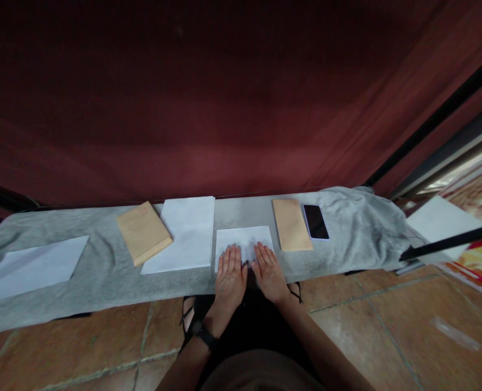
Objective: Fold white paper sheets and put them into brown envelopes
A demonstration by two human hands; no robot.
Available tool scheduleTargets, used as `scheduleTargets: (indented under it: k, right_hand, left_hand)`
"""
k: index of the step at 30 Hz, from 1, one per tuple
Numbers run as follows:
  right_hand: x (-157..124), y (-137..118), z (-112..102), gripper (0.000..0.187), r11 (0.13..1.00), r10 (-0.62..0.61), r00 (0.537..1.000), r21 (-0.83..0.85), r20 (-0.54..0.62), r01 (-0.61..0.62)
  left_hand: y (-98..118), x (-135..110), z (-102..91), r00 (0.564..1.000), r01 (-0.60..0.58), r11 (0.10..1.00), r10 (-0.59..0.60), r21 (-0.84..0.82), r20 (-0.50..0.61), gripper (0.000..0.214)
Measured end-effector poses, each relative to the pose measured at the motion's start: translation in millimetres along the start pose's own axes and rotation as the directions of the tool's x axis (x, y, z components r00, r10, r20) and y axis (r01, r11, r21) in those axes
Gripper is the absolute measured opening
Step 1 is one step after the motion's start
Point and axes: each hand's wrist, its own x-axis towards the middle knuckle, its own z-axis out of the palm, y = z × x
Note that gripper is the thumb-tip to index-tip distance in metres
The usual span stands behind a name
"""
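Both of my hands lie flat, fingers stretched out, on the near edge of a folded white sheet of paper [244,240] that rests on a grey cloth [102,271]. My left hand [230,274] presses the sheet's left half; a dark watch sits on its wrist. Beside it, my right hand [268,271] covers the right half. Neither hand grips anything.
Left of the sheet lies a stack of white paper [187,233] and a brown envelope pile [143,232]. Farther left is a large white sheet [32,269]. To the right lie another brown envelope [291,224] and a black phone [315,221]. Red curtain behind, tiled floor below.
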Motion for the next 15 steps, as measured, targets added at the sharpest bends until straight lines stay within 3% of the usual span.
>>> scheduleTargets:
  k: [6, 15]
  right_hand:
    - [25.2, -13.6, 4.6, 0.052, 0.998, -0.057, 0.995, 0.023, 0.085, 0.056]
    - [26.0, -11.7, 10.4, 0.051, 0.999, -0.051, 0.993, 0.010, 0.102, 0.051]
  left_hand:
    - [0.3, 13.2, 17.2, 0.987, -0.149, 0.989, 0.149, 0.000, 0.064, 0.060]
    - [-5.6, 12.5, 23.5, 0.986, -0.159, 0.987, 0.157, 0.034, 0.063, 0.060]
